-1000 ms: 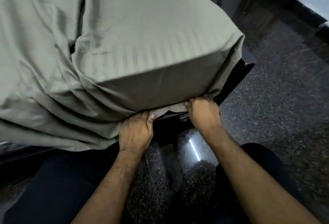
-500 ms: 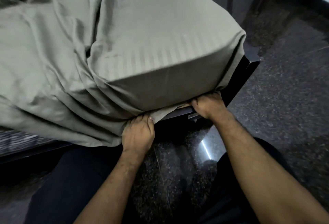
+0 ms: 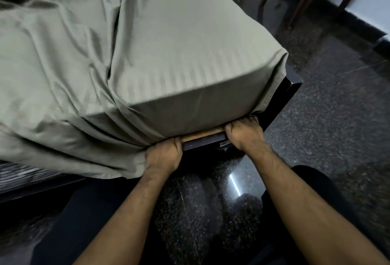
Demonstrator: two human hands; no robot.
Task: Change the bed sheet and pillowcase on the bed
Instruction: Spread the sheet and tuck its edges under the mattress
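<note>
Both hands clutch the sage-green striped cotton bed sheet [image 3: 168, 58] at the mattress corner. The left hand [image 3: 163, 156] has its grip clamped on bunched hem; the right hand [image 3: 245, 133] curls over the tucked edge above the dark wooden bed frame [image 3: 289, 89].

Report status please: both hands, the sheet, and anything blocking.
Left hand and right hand both grip the sheet hem at the mattress bottom. Corner covered; left side loose, wrinkled. Dark bed frame beneath; nothing blocking.

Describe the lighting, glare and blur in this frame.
Head view: dim light, the bed sheet evenly lit; one bright streak of glare on the polished floor between the arms; motion blur at the frame's edges; wide-angle bending of the bed frame; left hand and right hand fairly sharp.
</note>
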